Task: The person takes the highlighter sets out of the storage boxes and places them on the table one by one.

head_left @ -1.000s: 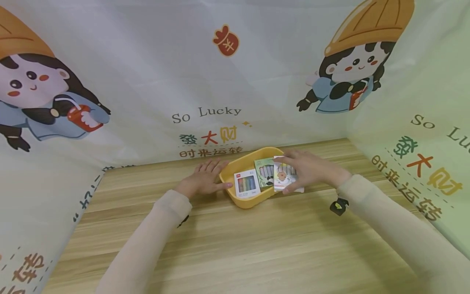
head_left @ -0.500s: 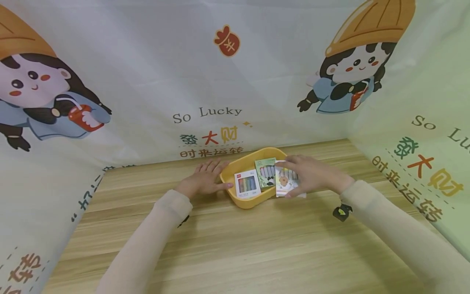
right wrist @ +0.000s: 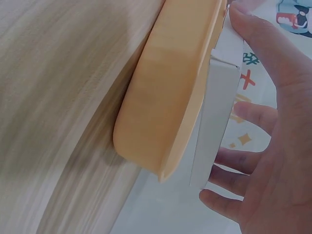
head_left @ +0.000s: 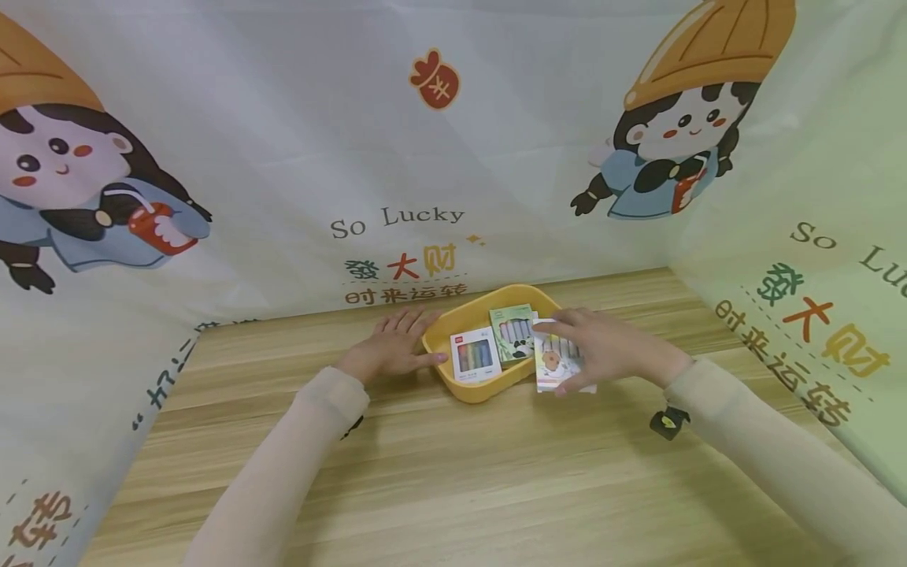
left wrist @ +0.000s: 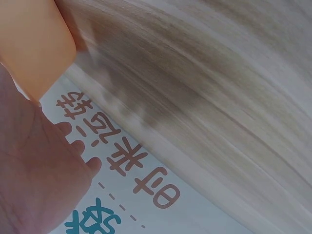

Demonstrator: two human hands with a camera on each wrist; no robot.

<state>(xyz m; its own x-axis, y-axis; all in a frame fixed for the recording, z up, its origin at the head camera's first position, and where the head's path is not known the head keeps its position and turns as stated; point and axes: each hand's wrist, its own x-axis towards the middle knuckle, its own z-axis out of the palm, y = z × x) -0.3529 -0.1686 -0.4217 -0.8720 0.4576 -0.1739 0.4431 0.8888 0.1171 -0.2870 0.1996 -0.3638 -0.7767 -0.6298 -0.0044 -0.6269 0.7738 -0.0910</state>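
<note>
My right hand (head_left: 602, 346) holds a small white box (head_left: 556, 362) of colour sticks with a bear print, thumb at its near edge and fingers at the far edge. The box is at the right rim of a yellow plastic basket (head_left: 473, 394); in the right wrist view the white box (right wrist: 214, 117) stands beside the basket wall (right wrist: 156, 92). My left hand (head_left: 390, 350) touches the basket's left end, thumb at the rim and fingers spread outside. Inside lie a white box with a rainbow window (head_left: 475, 354) and a green panda box (head_left: 512, 332).
The basket stands on a wood-grain table (head_left: 453, 480), close to a printed white cloth backdrop (head_left: 283, 157). Another cloth wall (head_left: 836, 197) closes off the right side. A black wrist strap piece (head_left: 668, 423) hangs below my right sleeve.
My right hand and the bear-print box have moved toward me and slightly right, uncovering more of the basket's right rim. The left hand and the other boxes stay put.
</note>
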